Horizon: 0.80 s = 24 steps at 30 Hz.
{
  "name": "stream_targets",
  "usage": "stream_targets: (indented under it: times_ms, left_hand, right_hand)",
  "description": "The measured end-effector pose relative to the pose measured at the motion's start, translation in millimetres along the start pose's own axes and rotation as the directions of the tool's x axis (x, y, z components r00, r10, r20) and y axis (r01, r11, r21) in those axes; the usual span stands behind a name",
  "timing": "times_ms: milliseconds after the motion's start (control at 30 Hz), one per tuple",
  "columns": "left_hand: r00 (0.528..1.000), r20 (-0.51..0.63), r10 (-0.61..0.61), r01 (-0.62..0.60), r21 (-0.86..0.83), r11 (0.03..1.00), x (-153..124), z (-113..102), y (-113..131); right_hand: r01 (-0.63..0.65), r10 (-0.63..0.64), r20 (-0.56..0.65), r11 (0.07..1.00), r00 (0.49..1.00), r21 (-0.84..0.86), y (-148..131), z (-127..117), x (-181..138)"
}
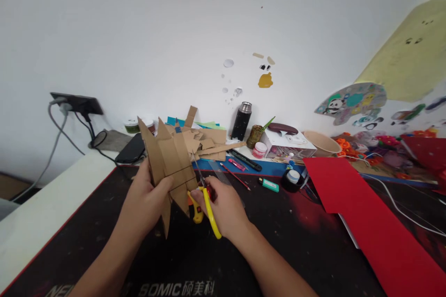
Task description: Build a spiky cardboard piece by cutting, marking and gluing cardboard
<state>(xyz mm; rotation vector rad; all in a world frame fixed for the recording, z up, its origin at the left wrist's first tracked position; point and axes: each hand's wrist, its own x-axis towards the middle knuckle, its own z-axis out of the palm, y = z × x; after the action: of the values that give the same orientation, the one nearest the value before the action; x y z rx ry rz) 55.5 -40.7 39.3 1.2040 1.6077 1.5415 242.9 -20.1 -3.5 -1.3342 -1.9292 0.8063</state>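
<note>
A folded piece of brown cardboard point(170, 153), cut into pointed spikes along its edges and marked with dark lines, is held up over the dark mat. My left hand point(148, 197) grips its lower left side, thumb on the near face. In my right hand point(225, 206) is a pair of scissors point(211, 216) with yellow handles. Their blades point up and away along the cardboard's right edge; whether they touch it I cannot tell. Just below the cardboard shows a yellow-orange and black object point(197, 211), partly hidden.
Cardboard scraps point(209, 141) pile up behind the hands. A black thermos point(242, 120) stands against the wall. A pencil point(235, 176), a green-labelled eraser point(268, 184) and a black tape roll point(292, 180) lie rightward. Red card point(369, 222) covers the right side; a cable point(111, 158) runs left.
</note>
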Motion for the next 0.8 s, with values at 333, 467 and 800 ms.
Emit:
stream_targets:
  times_ms: [333,467,800]
  left_hand:
    - [0.999,0.026,-0.022,0.024,-0.048,0.999,0.6,0.6,4.5]
    - [0.999,0.024,-0.029,0.031,-0.079,0.996,0.5,1.0,5.4]
    - [0.995,0.042,-0.090,0.095,-0.155,0.983,1.3,-1.4,3.5]
  right_hand:
    - [0.061,-0.061,0.003,0.994,0.998,0.090,4.1,-1.9,4.0]
    - [0.122,-0.121,0.013,0.991,0.993,-0.054,-2.6,-5.8,0.2]
    - [0.103,-0.103,-0.029,0.995,0.994,-0.009,-1.6,-4.5,1.7]
